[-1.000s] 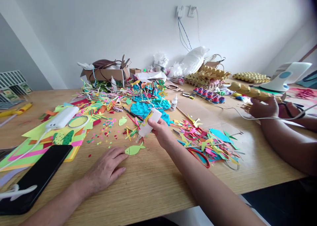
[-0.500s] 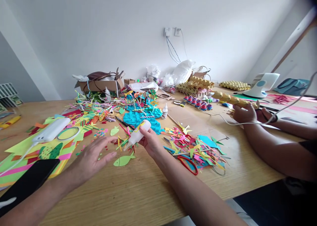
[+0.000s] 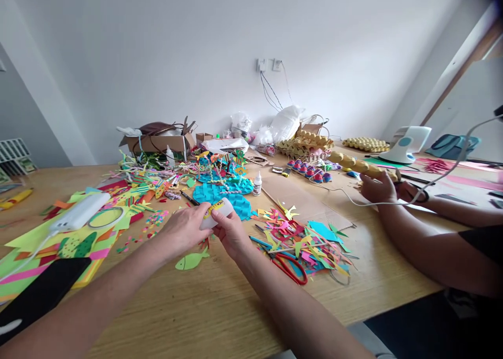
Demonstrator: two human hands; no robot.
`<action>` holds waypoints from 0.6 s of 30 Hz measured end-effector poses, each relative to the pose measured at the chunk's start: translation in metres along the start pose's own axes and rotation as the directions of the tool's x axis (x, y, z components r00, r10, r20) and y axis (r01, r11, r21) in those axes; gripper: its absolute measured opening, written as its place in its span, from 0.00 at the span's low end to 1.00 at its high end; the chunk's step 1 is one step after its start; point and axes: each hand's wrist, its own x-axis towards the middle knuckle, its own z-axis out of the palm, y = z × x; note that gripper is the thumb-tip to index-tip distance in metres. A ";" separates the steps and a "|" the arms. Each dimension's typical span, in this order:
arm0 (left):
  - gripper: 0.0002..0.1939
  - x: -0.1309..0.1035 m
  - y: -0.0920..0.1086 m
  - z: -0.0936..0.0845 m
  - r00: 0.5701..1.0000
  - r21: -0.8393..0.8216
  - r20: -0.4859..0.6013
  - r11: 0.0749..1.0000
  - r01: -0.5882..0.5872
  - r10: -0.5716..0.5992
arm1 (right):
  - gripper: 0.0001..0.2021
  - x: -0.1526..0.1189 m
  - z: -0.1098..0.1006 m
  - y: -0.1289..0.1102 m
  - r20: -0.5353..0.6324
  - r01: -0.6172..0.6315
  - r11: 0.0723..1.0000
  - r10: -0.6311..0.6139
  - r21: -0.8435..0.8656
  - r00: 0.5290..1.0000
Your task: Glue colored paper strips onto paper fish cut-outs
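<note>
A white glue bottle (image 3: pixel 222 208) is held over the table between both hands. My right hand (image 3: pixel 231 233) is wrapped round its body, while my left hand (image 3: pixel 187 224) closes on its nozzle end and hides it. Just below lies a green paper fish (image 3: pixel 192 260) with a drawn eye and gill line. Beyond the bottle sits a blue crinkled paper piece (image 3: pixel 240 204) with decorated parts on it. A small white dropper bottle (image 3: pixel 257 184) stands upright beside that piece.
Paper scraps (image 3: pixel 298 238) and red-handled scissors (image 3: pixel 293 269) lie right of my hands. Coloured paper sheets, a white power bank (image 3: pixel 80 212) and a black phone (image 3: pixel 45 296) are left. At right, another person's hands (image 3: pixel 379 188) hold an egg-carton strip (image 3: pixel 359 165); a white cable (image 3: pixel 377 204) crosses there.
My left hand has moved right and closed on the nozzle end of the glue bottle, which my right hand keeps holding. The camera view has tilted up slightly.
</note>
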 end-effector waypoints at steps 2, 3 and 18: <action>0.12 0.002 -0.002 0.002 1.000 0.027 0.004 1.000 -0.013 0.013 | 0.22 0.002 -0.002 -0.001 -0.019 -0.003 0.998 0.001 -0.064 1.000; 0.12 0.003 -0.004 0.003 1.000 0.030 0.004 0.999 -0.019 0.019 | 0.22 0.003 -0.004 -0.002 -0.034 -0.003 0.995 0.000 -0.100 0.999; 0.28 -0.003 0.008 0.008 0.986 0.066 0.033 0.984 -0.167 0.165 | 0.14 -0.029 -0.011 -0.050 0.617 0.511 -0.554 -0.007 -0.657 0.787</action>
